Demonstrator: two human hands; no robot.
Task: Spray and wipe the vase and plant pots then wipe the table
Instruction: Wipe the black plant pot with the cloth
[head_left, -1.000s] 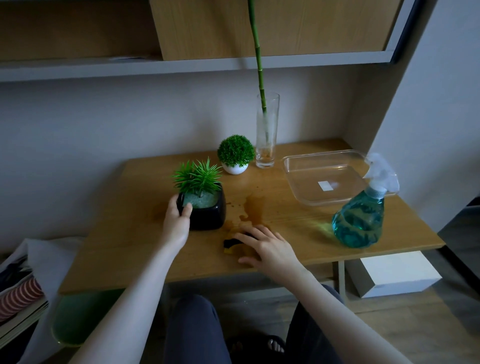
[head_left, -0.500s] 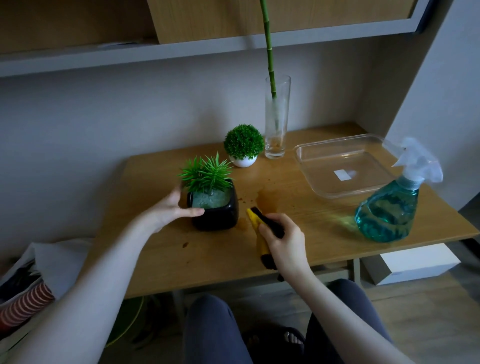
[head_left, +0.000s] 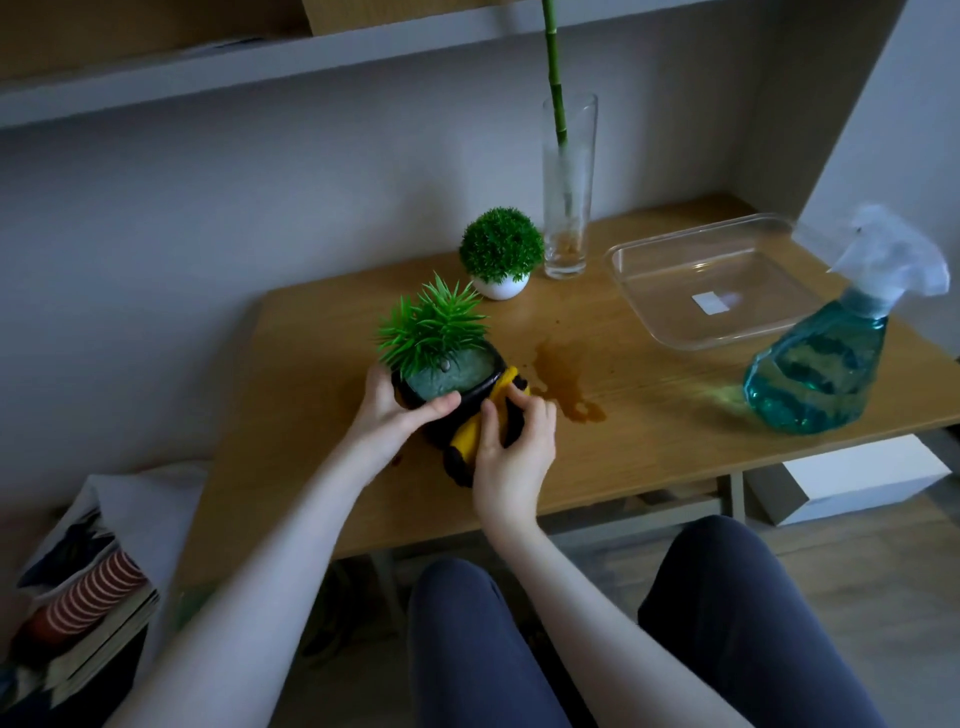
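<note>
plant pots 2 (head_left: 451, 401) (head_left: 500, 287) | vase 1 (head_left: 568, 187) | spray bottle 1 (head_left: 821, 374) | tray 1 (head_left: 670, 332)

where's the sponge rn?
Head view, centre: the yellow-and-black sponge is in the right hand, pressed against the right side of the black pot that the left hand holds, just left of the brown spill.

Black pot (head_left: 441, 410), yellow-and-black cloth (head_left: 467, 441), teal spray bottle (head_left: 815, 374), white round pot (head_left: 501, 287), red-striped cups (head_left: 88, 597).

Grey wall (head_left: 218, 218), wooden shelf (head_left: 156, 57) overhead
</note>
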